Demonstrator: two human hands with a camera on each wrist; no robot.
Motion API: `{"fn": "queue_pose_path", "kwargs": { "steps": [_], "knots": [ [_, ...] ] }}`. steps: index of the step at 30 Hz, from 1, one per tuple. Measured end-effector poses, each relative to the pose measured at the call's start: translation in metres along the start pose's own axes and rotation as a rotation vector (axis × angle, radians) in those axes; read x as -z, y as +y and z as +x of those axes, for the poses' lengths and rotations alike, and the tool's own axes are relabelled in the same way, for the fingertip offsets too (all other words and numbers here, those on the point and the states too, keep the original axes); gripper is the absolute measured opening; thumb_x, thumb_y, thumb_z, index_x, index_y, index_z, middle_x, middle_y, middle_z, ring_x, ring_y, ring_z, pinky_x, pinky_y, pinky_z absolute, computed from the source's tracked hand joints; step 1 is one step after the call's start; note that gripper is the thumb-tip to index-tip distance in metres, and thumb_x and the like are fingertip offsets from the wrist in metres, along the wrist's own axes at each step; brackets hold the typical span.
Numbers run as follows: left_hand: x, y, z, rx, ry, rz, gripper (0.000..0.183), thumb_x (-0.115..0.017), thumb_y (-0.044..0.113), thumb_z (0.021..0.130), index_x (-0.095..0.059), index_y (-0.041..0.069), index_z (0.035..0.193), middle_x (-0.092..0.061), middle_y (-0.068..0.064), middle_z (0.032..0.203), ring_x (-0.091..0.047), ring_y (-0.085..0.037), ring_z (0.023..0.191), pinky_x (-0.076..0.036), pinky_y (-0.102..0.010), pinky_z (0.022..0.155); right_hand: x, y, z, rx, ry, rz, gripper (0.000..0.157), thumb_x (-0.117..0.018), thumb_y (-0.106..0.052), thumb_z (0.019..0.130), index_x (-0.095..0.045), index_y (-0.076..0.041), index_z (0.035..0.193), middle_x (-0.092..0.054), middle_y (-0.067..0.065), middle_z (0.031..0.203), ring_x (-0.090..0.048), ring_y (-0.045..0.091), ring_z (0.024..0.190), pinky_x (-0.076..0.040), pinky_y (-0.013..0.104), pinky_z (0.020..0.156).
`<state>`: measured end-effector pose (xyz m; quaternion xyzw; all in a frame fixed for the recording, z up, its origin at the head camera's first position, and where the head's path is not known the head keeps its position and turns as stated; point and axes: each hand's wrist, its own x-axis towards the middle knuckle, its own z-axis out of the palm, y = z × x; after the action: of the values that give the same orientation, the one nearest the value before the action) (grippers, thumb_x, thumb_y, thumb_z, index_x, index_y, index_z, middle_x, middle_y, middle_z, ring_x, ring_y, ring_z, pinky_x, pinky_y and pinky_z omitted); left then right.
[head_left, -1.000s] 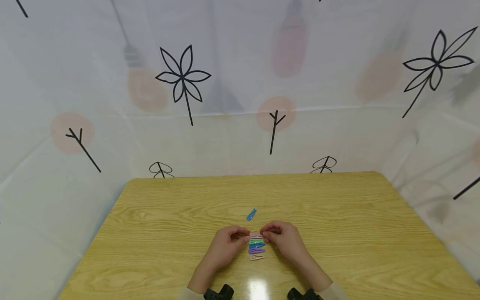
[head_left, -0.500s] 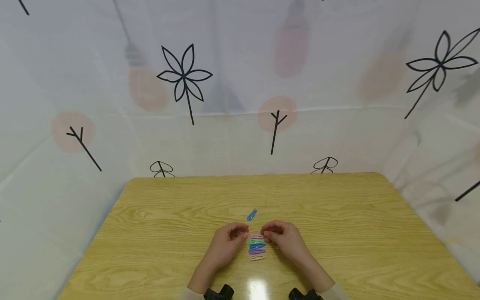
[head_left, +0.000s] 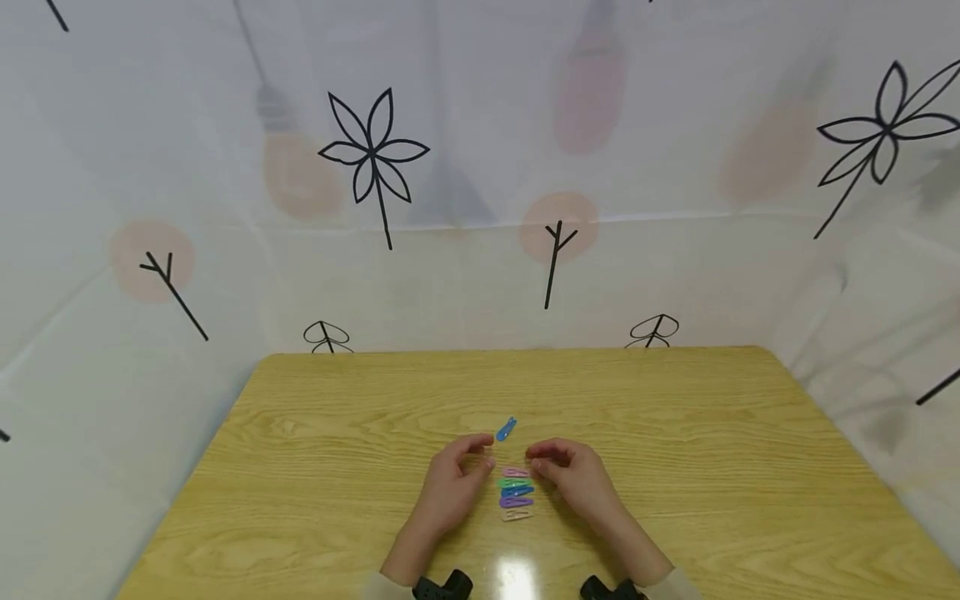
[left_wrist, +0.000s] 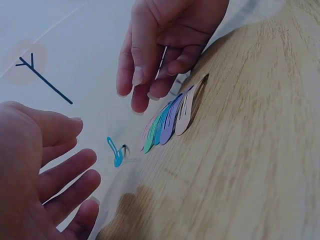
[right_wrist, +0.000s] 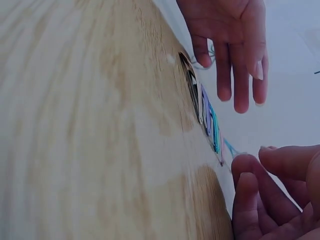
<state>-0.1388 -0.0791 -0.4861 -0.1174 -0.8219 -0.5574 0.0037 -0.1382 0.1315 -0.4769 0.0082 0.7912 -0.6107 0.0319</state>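
Several snap hair clips lie in a column on the table: pink [head_left: 516, 472] farthest away, then green [head_left: 514, 482], blue [head_left: 517, 492], purple [head_left: 517, 502] and beige [head_left: 517, 516] nearest. Beyond the column a lone blue hair clip [head_left: 506, 429] lies slanted. My left hand [head_left: 454, 483] is left of the column, its relaxed fingers spread apart and its fingertips close by the lone clip. To the right of the pink clip, my right hand [head_left: 576, 479] hovers with loosely bent fingers. Both wrist views show nothing held in either hand.
The wooden table [head_left: 337, 400] reaches back to a white cloth [head_left: 465, 283] printed with plants and pale shapes, which also hangs at both sides. Black wrist cameras [head_left: 444, 585] sit at both wrists. A bright light reflection lies near the front of the table.
My left hand has drawn away from the pink clip's end, its fingers moving forward and spreading near the lone blue clip. My right hand has shifted slightly off the column. The clips stay put.
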Motion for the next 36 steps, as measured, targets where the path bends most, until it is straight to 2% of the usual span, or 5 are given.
{"fn": "queue_pose_path", "kwargs": {
  "steps": [9,16,22,27,36],
  "knots": [
    [-0.002,0.000,0.000,0.024,-0.027,-0.024,0.033,-0.066,0.023,0.097,-0.065,0.011,0.128,-0.065,-0.002,0.124,-0.057,-0.023,0.114,-0.048,-0.028,0.083,0.001,-0.002,-0.001,0.005,0.021,-0.040,0.014,-0.070,0.000,0.090,-0.075,-0.006,0.101,-0.073,0.004,0.101,-0.065,0.018,0.097,-0.051,0.025,0.080],
    [-0.005,0.002,0.003,0.037,-0.027,-0.033,0.034,-0.066,0.019,0.097,-0.064,0.010,0.130,-0.065,-0.005,0.123,-0.058,-0.024,0.113,-0.047,-0.029,0.083,0.004,-0.004,-0.003,0.058,0.019,-0.087,0.022,-0.071,0.001,0.089,-0.074,-0.005,0.110,-0.073,0.005,0.107,-0.065,0.020,0.103,-0.051,0.029,0.088],
    [-0.006,0.005,0.009,0.072,-0.036,-0.011,0.037,-0.065,0.022,0.098,-0.061,0.010,0.134,-0.064,-0.004,0.126,-0.058,-0.022,0.114,-0.048,-0.039,0.091,0.002,-0.005,0.005,0.103,-0.022,-0.089,0.031,-0.070,0.001,0.090,-0.069,-0.003,0.121,-0.071,0.009,0.115,-0.065,0.024,0.109,-0.050,0.038,0.094],
    [-0.006,0.008,0.015,0.058,-0.059,0.013,0.041,-0.064,0.024,0.099,-0.059,0.009,0.136,-0.063,-0.008,0.130,-0.058,-0.025,0.117,-0.047,-0.047,0.096,-0.001,-0.006,0.014,0.129,-0.064,-0.079,0.038,-0.069,-0.001,0.092,-0.064,0.000,0.129,-0.068,0.015,0.120,-0.063,0.030,0.114,-0.048,0.045,0.098],
    [-0.009,0.009,0.024,0.042,-0.092,0.020,0.043,-0.064,0.026,0.099,-0.058,0.006,0.136,-0.063,-0.012,0.127,-0.058,-0.028,0.117,-0.047,-0.048,0.096,-0.006,-0.010,0.024,0.105,-0.128,-0.039,0.044,-0.067,-0.003,0.094,-0.057,0.004,0.136,-0.064,0.021,0.125,-0.060,0.036,0.118,-0.048,0.047,0.098]
  ]
}}
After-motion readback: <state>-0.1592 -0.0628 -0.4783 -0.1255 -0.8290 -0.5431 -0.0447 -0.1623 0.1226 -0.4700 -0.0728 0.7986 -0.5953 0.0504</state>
